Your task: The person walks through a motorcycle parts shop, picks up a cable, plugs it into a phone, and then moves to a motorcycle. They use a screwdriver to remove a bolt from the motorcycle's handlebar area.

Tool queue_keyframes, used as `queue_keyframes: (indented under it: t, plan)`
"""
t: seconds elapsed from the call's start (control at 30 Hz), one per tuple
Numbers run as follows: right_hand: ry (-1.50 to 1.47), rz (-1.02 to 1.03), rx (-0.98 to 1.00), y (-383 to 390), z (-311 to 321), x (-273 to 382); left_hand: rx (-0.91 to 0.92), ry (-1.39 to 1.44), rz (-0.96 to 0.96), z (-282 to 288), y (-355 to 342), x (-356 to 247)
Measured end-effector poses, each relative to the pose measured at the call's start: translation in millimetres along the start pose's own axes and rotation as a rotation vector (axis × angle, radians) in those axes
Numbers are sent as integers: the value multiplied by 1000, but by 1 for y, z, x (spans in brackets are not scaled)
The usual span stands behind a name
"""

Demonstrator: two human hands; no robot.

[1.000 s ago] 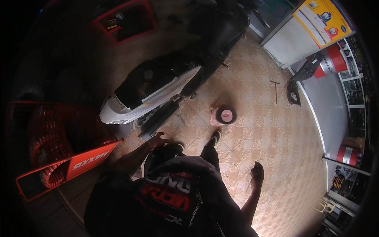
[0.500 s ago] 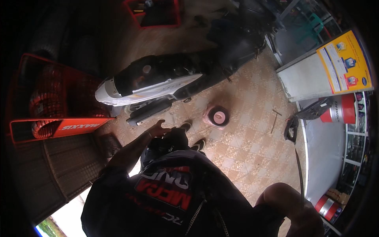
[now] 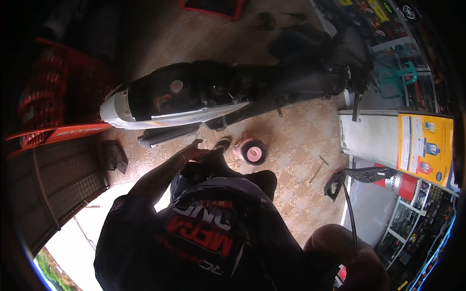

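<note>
My left hand reaches out with its fingers apart and nothing in it, near the grey muffler of a motorcycle. The motorcycle stands across the view with its seat off and a white tail panel. At the lower right my bent right arm ends in my right hand, dim and partly in shadow. From it rises a long, thin, dark rod or cable, which the hand appears to grip; its fingers are hard to make out.
A pink round container with a black ring on top stands on the tiled floor. Farther right lie a T-handle tool and a black plastic part. An orange tyre rack is at left; a white counter and glass cases stand right.
The whole view has swung, so the motorcycle and counter sit differently in it. My dark-trousered leg has come forward and covers one shoe. The thin dark rod or cable has shifted left with my right hand.
</note>
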State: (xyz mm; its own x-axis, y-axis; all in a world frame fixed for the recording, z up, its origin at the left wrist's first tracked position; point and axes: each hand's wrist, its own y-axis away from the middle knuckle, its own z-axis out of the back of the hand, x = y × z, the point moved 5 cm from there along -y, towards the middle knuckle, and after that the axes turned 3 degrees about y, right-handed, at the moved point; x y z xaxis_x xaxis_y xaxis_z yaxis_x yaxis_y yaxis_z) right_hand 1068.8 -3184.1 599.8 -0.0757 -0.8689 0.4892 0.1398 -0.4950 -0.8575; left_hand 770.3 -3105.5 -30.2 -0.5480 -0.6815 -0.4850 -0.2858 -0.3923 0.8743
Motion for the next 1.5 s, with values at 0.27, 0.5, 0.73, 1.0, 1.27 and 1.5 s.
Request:
queue_keyframes:
  t: [0.27, 0.5, 0.73, 1.0, 1.27, 1.5]
  plan:
    - [334, -766, 82, 74, 66, -166, -98, 141, 59, -8, 6, 1]
    - [317, -1166, 640, 272, 107, -410, -252, 336, 168, -71, -3, 1]
    - [263, -1007, 779, 375, 100, -517, -359, 310, 140, -174, -15, -30]
    - [278, -1089, 758, 450, 48, -613, -345, 308, -209, -169, -89, -59]
    - [224, -1053, 1161, 557, 8, -650, -618, 398, -404, -145, -140, -57]
    - [94, -1228, 1130, 569, -2, -689, -677, -563, -492, -130, -200, -55]
